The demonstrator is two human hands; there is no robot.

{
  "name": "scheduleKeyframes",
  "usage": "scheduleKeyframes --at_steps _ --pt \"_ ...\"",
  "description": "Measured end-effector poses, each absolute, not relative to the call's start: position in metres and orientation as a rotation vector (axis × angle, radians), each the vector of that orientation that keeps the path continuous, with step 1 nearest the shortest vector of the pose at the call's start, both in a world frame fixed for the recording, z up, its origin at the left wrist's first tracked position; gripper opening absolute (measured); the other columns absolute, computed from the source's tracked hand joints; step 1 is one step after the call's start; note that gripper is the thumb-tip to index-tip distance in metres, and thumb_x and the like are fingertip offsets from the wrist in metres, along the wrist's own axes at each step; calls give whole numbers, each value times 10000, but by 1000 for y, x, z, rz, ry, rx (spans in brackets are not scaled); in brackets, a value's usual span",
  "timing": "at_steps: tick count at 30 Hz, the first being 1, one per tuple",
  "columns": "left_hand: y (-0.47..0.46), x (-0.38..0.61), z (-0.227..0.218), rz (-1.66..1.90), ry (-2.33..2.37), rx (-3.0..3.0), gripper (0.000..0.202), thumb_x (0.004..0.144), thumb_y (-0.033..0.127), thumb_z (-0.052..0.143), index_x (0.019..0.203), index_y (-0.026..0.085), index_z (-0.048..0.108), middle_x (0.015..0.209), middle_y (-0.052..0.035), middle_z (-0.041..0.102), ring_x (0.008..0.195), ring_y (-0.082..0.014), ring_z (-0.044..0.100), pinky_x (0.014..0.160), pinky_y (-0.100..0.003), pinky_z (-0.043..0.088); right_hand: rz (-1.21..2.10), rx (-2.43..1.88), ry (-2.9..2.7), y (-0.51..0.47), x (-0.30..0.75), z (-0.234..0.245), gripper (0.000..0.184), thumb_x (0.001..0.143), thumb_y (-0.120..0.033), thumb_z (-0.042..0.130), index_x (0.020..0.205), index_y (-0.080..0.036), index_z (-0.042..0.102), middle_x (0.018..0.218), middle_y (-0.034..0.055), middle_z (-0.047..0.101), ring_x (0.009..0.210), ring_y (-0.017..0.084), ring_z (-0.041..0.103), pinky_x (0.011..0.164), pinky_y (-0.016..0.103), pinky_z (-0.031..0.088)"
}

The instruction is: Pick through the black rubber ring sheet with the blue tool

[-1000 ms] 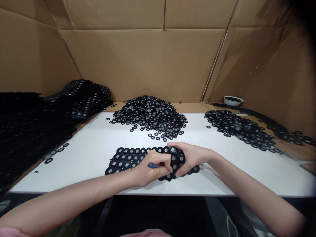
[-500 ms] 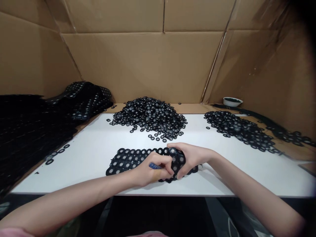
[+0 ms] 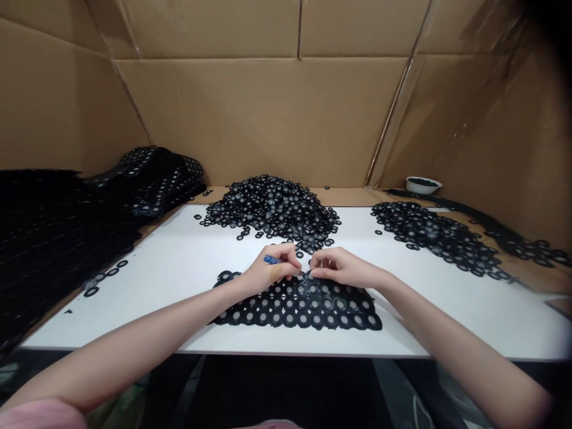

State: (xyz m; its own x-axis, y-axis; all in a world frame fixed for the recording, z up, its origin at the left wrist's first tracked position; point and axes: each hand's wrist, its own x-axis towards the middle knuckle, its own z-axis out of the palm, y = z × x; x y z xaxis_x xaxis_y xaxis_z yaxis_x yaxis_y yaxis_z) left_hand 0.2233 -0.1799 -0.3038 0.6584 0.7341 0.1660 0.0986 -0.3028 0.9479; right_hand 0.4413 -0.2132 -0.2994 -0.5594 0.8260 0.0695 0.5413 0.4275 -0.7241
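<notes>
Black ring sheet [image 3: 295, 307] now spread flat, no longer bunched, both hands shifted to its top edge, mid white table [image 3: 134, 298]. One dark stack of sheets [image 3: 89, 226], two loose ring heaps [image 3: 272, 205], [image 3: 429, 232], one white bowl [image 3: 420, 185]. Left hand [image 3: 270, 271] grasps blue pen [image 3: 272, 259]; right hand [image 3: 342, 268] curled on sheet, grip unclear

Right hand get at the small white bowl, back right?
Likely, but a stretch: the right hand is on a black perforated sheet, and a loose heap of black rings lies before the small white bowl.
</notes>
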Motion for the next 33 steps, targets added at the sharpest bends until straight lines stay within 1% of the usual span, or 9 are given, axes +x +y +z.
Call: scheduleKeyframes --at_steps 4,7,12,19,22,27,29,31,33 --pt "-179 226 -307 711 630 1856 98 733 170 611 666 130 551 635 33 518 540 -66 444 524 -191 332 790 -1218 -2224 -213 433 -308 90 799 -243 600 774 -157 607 701 3 583 596 125 474 579 252 367" --pt "-178 227 -309 700 596 1885 96 731 161 609 656 125 561 636 34 494 559 -67 431 548 -196 329 772 -1236 -2203 -212 430 -311 41 771 -187 605 745 -155 597 689 1 574 592 124 473 572 248 365" --pt "-177 226 -312 694 604 1867 92 736 165 608 665 125 565 643 32 494 550 -64 439 525 -188 331 779 -1221 -2196 -210 429 -313 51 754 -137 596 721 -159 564 677 -7 552 591 117 461 568 239 360" --pt "-179 231 -308 630 619 1777 146 706 208 630 633 123 537 606 24 490 505 -70 463 419 -158 348 849 -1184 -2171 -209 429 -315 69 739 -132 582 702 -165 534 658 -19 518 583 113 446 553 233 349" --pt "-179 233 -308 598 603 1742 156 700 219 641 636 123 536 600 23 497 500 -72 467 407 -157 354 830 -1158 -2177 -210 428 -314 75 726 -125 576 684 -169 532 645 -22 510 594 119 453 560 236 348" --pt "-181 232 -307 570 570 1840 126 725 182 613 639 121 546 577 26 499 504 -61 420 449 -165 329 849 -1170 -2178 -210 430 -314 33 738 -149 578 716 -163 559 650 -16 527 585 123 459 555 241 348" --pt "-180 231 -308 568 559 1853 111 736 176 603 653 121 555 584 26 505 509 -60 423 463 -167 325 863 -1178 -2186 -211 432 -313 48 757 -195 603 742 -161 572 658 -16 525 593 124 456 562 244 350" --pt "-179 231 -309 583 573 1831 102 732 180 610 665 120 563 598 25 512 512 -61 435 465 -168 329 888 -1181 -2204 -211 435 -312 159 743 -287 675 787 -164 585 681 -18 525 622 131 461 576 246 355" --pt "-179 231 -310 614 607 1770 116 705 190 640 656 121 560 592 28 512 502 -62 449 448 -167 329 892 -1200 -2225 -213 437 -310 295 682 -372 749 828 -169 593 700 -22 521 652 139 466 589 248 357"
